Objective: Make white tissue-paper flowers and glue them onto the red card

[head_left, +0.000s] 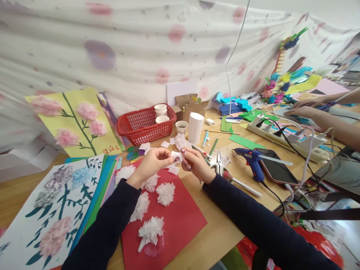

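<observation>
Both my hands meet over the far edge of a red sheet of card (185, 225), pinching one small piece of white tissue paper (176, 155) between them. My left hand (154, 162) grips it from the left, fingers curled. From the other side my right hand (197, 165) holds it between thumb and fingers. Several crumpled white paper flowers lie on the card; one flower (165, 193) sits near its middle, and another (152, 230) lies nearer me beside a round pink wet-looking patch. Loose white paper scraps (180, 141) are heaped just beyond my hands.
A red plastic basket (140, 127) holds paper cups. Scissors (218, 165), a blue glue gun (251, 159), a phone (277, 167) and a power strip (281, 137) with trailing cables lie right. Flower pictures (70, 123) stand left. Another person's hands (306, 108) are at far right.
</observation>
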Tool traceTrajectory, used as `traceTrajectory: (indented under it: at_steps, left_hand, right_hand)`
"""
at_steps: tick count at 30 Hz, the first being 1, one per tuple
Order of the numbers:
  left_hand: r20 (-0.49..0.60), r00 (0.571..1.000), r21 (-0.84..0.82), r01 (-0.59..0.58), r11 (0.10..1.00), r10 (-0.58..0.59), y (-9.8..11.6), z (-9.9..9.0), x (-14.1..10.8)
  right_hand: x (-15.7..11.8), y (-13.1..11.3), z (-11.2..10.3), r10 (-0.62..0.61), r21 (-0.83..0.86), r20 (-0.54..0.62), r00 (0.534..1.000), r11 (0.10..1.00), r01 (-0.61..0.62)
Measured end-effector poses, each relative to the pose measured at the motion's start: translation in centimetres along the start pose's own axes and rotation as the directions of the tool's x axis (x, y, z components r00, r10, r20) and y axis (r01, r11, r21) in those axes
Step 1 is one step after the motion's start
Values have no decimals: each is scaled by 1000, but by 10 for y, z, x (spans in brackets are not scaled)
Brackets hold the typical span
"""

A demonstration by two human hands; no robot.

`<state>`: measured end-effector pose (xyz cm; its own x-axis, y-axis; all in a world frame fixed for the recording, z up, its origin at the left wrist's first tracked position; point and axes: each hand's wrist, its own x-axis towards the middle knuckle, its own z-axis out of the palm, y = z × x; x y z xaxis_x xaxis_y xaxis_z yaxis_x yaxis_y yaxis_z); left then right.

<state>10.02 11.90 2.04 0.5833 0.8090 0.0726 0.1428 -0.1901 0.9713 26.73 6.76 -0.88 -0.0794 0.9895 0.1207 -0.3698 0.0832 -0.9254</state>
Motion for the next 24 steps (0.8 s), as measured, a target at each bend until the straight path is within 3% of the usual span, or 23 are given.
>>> traceTrajectory:
  at_steps: [3, 6, 10, 15, 20, 24]
  left_hand:
    - [15, 1000, 13, 13, 1000, -13, 6, -2, -2]
    - [-14, 1000, 55, 2, 998, -1, 10, -4, -3]
    - [-12, 1000, 91, -4, 996, 5, 11, -6, -3]
    - [115, 992, 101, 40, 994, -51, 8, -6, -3]
    - [207, 971, 60, 105, 993, -115, 9, -4, -4]
    - [263, 962, 49, 59, 997, -70, 10, -2, -3]
  right_hand:
    - [-1, -4, -1, -71, -100, -49, 996, 993, 66]
    - [0, -8, -3, -137, -78, -120, 983, 989, 128]
    - [-1, -6, -4, -76, -60, 12, 997, 995, 77]
    - [-1, 9, -3, 93, -80, 230, 969, 994, -77]
    - [-2, 11, -2, 89, -98, 253, 963, 993, -66]
    - [-4, 6, -1, 72, -114, 254, 964, 993, -45]
